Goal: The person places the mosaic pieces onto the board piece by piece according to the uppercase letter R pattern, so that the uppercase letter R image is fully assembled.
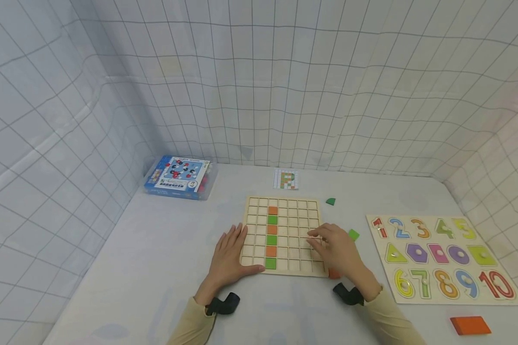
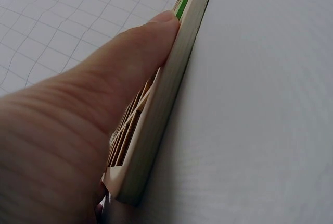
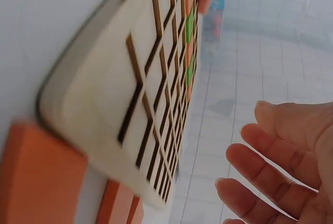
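Observation:
A wooden grid board [image 1: 293,251] lies on the table in the head view, with alternating orange tiles [image 1: 271,251] and green tiles [image 1: 270,263] filling part of one column. My left hand [image 1: 229,258] rests along the board's left edge with its fingers extended; in the left wrist view the thumb [image 2: 130,52] lies over the board's front rim, beside a green tile. Above the right side of the grid hovers my right hand [image 1: 335,247], its fingers loosely bent. The right wrist view shows nothing between its thumb and fingers [image 3: 255,161].
Orange pieces [image 3: 41,177] lie beside the board's near right corner. Right of the board are a green square [image 1: 353,235] and a dark green piece [image 1: 330,201]. A pattern card [image 1: 286,179], boxed set [image 1: 179,178], number puzzle [image 1: 380,258] and orange block [image 1: 470,326] surround it.

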The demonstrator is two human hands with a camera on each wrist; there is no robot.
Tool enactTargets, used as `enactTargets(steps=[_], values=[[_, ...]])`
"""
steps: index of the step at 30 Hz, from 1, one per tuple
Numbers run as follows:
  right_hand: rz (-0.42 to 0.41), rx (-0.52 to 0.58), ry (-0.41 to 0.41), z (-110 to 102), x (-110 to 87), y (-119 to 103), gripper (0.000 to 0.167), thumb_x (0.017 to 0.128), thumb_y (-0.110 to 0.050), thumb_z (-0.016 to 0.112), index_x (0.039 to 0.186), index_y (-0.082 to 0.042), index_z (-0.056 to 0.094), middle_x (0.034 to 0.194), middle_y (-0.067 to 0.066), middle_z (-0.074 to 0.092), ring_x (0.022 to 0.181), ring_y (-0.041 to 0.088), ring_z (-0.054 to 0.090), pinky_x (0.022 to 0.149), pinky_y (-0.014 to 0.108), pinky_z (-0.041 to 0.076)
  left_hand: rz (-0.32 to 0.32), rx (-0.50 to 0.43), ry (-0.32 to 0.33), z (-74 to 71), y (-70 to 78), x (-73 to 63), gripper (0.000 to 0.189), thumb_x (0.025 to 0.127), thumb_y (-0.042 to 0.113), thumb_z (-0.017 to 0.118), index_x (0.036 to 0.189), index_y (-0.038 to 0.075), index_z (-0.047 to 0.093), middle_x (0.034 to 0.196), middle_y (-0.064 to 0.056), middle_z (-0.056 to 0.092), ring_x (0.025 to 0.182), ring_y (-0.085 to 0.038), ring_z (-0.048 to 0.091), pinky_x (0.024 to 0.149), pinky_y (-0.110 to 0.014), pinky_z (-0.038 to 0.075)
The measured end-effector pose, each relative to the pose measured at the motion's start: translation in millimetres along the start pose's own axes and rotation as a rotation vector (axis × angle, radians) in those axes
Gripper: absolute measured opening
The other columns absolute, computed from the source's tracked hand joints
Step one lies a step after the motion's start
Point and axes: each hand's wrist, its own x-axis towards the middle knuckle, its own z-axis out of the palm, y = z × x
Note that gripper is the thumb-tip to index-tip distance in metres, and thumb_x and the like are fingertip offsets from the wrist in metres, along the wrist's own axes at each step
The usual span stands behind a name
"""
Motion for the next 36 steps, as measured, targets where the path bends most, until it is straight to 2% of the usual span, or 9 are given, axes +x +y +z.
enactTargets(steps=[9, 15, 22, 29, 36], values=[[0.207, -0.047, 0.037, -20.7, -5.8, 27.9, 0.032, 0.086, -0.023, 0.072, 0.113, -0.007, 0.068, 0.107, 0.008, 0.065, 0.086, 0.024, 0.061, 0.058, 0.034, 0.049, 0.000, 0.011, -0.001, 1.3, -0.7, 0.0, 0.110, 0.068, 0.063, 0.072, 0.149, 0.003, 0.028, 0.154, -0.014, 0.023, 0.142, -0.029, 0.010, 0.112, -0.048, 0.008], [0.308, -0.081, 0.043, -29.1, -9.7, 45.7, 0.038, 0.088, -0.026, 0.070, 0.118, -0.004, 0.065, 0.109, 0.016, 0.064, 0.090, 0.031, 0.061, 0.063, 0.043, 0.051, 0.001, 0.005, 0.001, 0.5, 0.0, -0.4, 0.110, 0.068, 0.062, 0.072, 0.149, 0.003, 0.028, 0.154, -0.014, 0.023, 0.142, -0.029, 0.011, 0.112, -0.049, 0.008], [0.414, -0.119, -0.038, -37.7, -10.5, 55.7, 0.042, 0.089, -0.026, 0.068, 0.121, 0.001, 0.062, 0.116, 0.023, 0.060, 0.099, 0.037, 0.058, 0.075, 0.051, 0.049, 0.003, 0.001, 0.005, 0.2, 0.2, -0.5, 0.110, 0.068, 0.062, 0.073, 0.149, 0.003, 0.028, 0.154, -0.014, 0.023, 0.142, -0.030, 0.011, 0.112, -0.048, 0.008], [0.447, -0.134, -0.114, -41.1, -11.6, 59.9, 0.042, 0.088, -0.026, 0.068, 0.118, 0.004, 0.063, 0.116, 0.026, 0.059, 0.100, 0.040, 0.057, 0.077, 0.054, 0.048, 0.002, 0.003, 0.005, 0.2, 0.4, -0.2, 0.110, 0.068, 0.061, 0.073, 0.149, 0.003, 0.028, 0.154, -0.014, 0.022, 0.142, -0.030, 0.010, 0.112, -0.049, 0.008], [0.488, -0.132, -0.176, -42.1, -12.2, 60.3, 0.041, 0.085, -0.024, 0.072, 0.110, 0.007, 0.065, 0.106, 0.024, 0.063, 0.094, 0.038, 0.059, 0.073, 0.049, 0.049, -0.001, 0.009, 0.005, 0.0, 0.8, 0.2, 0.110, 0.068, 0.061, 0.073, 0.148, 0.002, 0.029, 0.154, -0.015, 0.023, 0.142, -0.030, 0.011, 0.112, -0.049, 0.008]])
